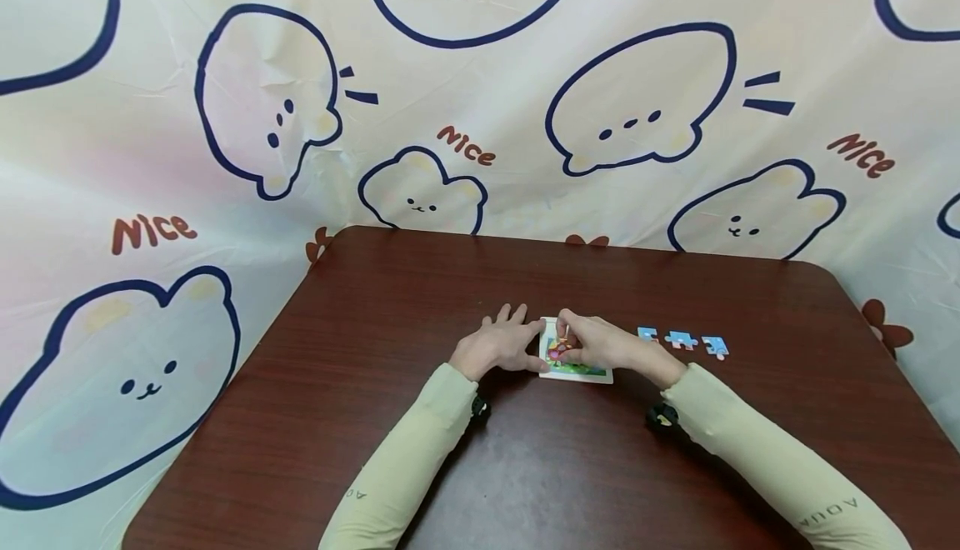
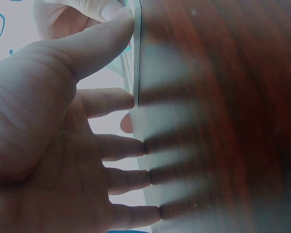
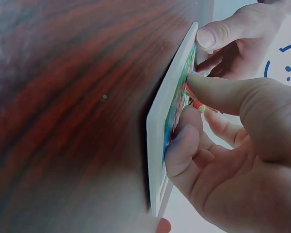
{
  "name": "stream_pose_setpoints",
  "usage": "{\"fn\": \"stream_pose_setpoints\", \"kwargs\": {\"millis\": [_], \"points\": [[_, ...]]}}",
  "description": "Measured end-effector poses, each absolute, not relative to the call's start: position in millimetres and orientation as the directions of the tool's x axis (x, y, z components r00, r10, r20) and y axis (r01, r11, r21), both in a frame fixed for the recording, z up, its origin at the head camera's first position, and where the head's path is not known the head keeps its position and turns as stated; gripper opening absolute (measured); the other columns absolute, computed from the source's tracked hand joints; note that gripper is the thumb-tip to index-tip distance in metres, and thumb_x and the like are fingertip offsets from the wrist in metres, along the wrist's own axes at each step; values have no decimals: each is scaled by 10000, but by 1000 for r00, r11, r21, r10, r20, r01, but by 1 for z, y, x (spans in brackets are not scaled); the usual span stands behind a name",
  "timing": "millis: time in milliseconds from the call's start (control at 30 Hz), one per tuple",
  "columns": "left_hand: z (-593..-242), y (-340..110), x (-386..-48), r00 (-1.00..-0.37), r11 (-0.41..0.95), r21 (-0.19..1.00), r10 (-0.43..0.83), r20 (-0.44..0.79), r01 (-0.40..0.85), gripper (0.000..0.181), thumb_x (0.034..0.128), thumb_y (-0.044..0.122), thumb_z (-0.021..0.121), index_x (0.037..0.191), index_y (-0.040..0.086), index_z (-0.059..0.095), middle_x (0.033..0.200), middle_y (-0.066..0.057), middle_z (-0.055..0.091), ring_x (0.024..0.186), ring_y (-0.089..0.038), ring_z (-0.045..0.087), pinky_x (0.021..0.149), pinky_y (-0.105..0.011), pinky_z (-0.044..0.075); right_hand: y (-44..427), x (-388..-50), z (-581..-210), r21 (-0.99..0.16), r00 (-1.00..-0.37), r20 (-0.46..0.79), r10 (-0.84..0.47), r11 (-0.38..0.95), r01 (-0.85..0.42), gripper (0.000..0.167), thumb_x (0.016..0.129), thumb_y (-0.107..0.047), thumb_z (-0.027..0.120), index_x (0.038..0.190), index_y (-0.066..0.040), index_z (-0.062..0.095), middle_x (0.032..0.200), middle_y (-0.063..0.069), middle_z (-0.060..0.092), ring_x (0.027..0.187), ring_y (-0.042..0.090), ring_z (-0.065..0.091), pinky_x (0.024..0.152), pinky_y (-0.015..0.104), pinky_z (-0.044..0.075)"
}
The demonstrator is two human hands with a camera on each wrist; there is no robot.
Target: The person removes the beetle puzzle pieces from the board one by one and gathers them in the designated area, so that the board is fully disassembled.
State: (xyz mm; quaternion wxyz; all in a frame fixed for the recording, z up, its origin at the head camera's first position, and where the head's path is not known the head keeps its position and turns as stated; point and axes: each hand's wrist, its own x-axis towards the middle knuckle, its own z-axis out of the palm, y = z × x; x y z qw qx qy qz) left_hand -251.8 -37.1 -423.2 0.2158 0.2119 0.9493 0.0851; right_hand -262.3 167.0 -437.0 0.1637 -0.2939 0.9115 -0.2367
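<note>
A small white-framed picture puzzle (image 1: 576, 377) lies flat on the table, with green, blue and red printing. My left hand (image 1: 504, 343) has its fingers spread on the table at the frame's left side, the thumb touching the frame's edge (image 2: 137, 58). Over the picture, my right hand (image 1: 600, 342) pinches a small red and yellow piece (image 3: 198, 105) between thumb and fingers in the right wrist view. The piece touches or nearly touches the picture; its shape is mostly hidden by the fingers.
Three blue puzzle pieces lie in a row right of the frame: one partly behind the right forearm (image 1: 647, 334), a middle one (image 1: 681, 339) and a right one (image 1: 716, 346). The dark wooden table (image 1: 360, 325) meets a printed cloth (image 1: 517, 117) behind.
</note>
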Motion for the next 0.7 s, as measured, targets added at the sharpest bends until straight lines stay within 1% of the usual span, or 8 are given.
{"fn": "stream_pose_setpoints", "kwargs": {"millis": [167, 300, 467, 633, 700], "points": [[-424, -38, -252, -814, 892, 254, 447, -371, 374, 795, 912, 576, 595, 1570, 306, 239, 1663, -123, 87, 1534, -368, 46, 1198, -588, 160, 167, -264, -439, -510, -745, -145, -651, 694, -508, 112, 911, -199, 707, 931, -182, 598, 775, -26, 532, 687, 117, 489, 620, 252, 396], [-424, -38, -253, -812, 888, 255, 456, -366, 384, 793, 914, 574, 594, 1570, 303, 241, 1661, -133, 88, 1531, -379, 50, 1194, -598, 165, 168, -265, -439, -505, -722, -134, -679, 674, -539, 48, 921, -190, 692, 930, -182, 645, 779, -43, 542, 693, 104, 492, 630, 241, 404], [-424, -38, -252, -811, 885, 254, 461, -360, 391, 791, 915, 573, 594, 1569, 301, 243, 1660, -137, 92, 1530, -384, 54, 1190, -602, 172, 169, -265, -439, -512, -715, -128, -687, 663, -546, 47, 929, -171, 679, 975, -160, 674, 760, -43, 547, 656, 90, 486, 606, 223, 399], [-424, -38, -252, -811, 884, 254, 463, -357, 392, 793, 911, 574, 598, 1568, 299, 249, 1659, -138, 99, 1529, -385, 59, 1188, -603, 176, 170, -267, -440, -515, -711, -124, -692, 657, -550, 98, 931, -173, 677, 1024, -145, 692, 759, -41, 552, 643, 85, 480, 595, 216, 396], [-424, -37, -252, -812, 885, 254, 461, -358, 391, 793, 912, 573, 598, 1568, 298, 249, 1659, -138, 99, 1529, -386, 60, 1188, -604, 175, 170, -268, -440, -522, -707, -122, -697, 651, -551, 90, 939, -173, 666, 1020, -143, 692, 770, -43, 559, 647, 80, 482, 599, 212, 398]]}}
